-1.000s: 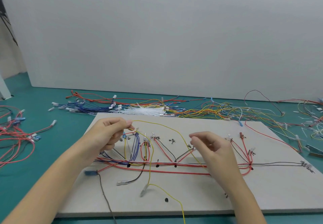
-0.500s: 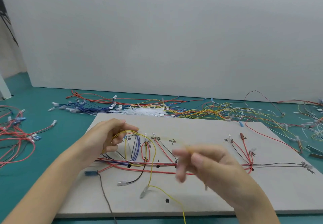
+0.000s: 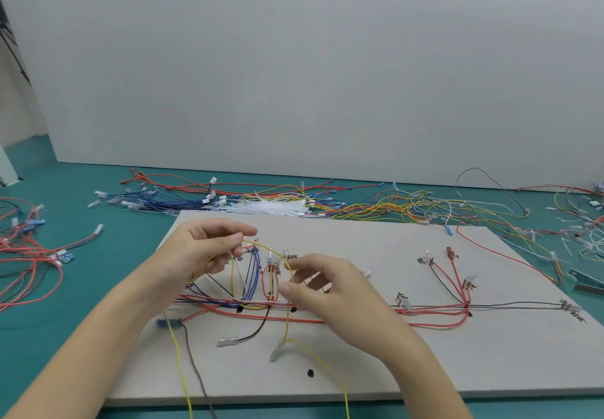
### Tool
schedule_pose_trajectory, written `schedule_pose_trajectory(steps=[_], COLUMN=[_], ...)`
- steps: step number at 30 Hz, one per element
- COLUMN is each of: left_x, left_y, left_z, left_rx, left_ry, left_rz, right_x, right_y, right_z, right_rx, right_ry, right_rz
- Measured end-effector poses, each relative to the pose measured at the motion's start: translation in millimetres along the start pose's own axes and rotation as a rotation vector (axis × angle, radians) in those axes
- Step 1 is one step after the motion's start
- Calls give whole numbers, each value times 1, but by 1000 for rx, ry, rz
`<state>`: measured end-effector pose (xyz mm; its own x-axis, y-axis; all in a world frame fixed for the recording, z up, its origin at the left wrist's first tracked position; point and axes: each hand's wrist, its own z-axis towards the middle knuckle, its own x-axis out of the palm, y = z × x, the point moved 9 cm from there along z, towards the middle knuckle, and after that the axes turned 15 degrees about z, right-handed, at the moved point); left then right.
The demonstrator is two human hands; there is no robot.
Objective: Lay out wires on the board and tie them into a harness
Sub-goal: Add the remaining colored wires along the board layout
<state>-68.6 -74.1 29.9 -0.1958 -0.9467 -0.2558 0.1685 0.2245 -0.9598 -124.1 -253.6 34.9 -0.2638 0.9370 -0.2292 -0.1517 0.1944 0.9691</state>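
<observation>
A pale grey board point(image 3: 376, 369) lies on the teal table, with red, blue, black and yellow wires point(image 3: 425, 312) laid along a horizontal run and fanning up to labelled ends. My left hand point(image 3: 202, 248) hovers over the board's upper left and pinches a yellow wire point(image 3: 287, 314). From there the wire arcs right and drops down the board to a clear terminal. My right hand point(image 3: 320, 288) is just right of that arc, fingers loosely curled, thumb and forefinger close to the wire; whether they touch it is unclear.
Loose wire bundles point(image 3: 327, 204) in blue, white, yellow and red lie behind the board along a white wall panel. A tangle of red wires point(image 3: 29, 255) sits at the left. More wires and a metal tool point(image 3: 585, 279) lie at the right edge.
My right hand swept left from the board's middle to the yellow wire's arc. The wire's long span collapsed into a tight loop by my left hand, which stayed put.
</observation>
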Motion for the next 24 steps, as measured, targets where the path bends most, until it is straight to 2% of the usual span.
schedule_pose_trajectory(steps=[3, 7, 11, 14, 16, 20, 22, 24], left_x=[-3, -3, 8, 14, 14, 12, 13, 15], left_y=[1, 2, 3, 2, 0, -1, -2, 1], left_z=[-1, -1, -5, -8, -8, -7, -8, -10], left_rx=[0, -21, -33, -28, -15, -8, -2, -5], left_ry=[-29, -12, 82, 108, 98, 72, 78, 75], left_rz=[-12, -27, 45, 87, 111, 140, 152, 200], right_x=[20, 10, -9, -17, -25, -51, -64, -76], right_y=[-7, -5, -3, -2, -2, -14, -19, -22], right_z=[5, 3, 0, -4, -5, -3, -3, -4], right_rx=[30, 95, 135, 175, 162, 175, 194, 197], right_ry=[117, 172, 176, 268, 274, 134, 28, -55], right_rz=[71, 530, 1036, 1226, 1240, 1189, 1042, 781])
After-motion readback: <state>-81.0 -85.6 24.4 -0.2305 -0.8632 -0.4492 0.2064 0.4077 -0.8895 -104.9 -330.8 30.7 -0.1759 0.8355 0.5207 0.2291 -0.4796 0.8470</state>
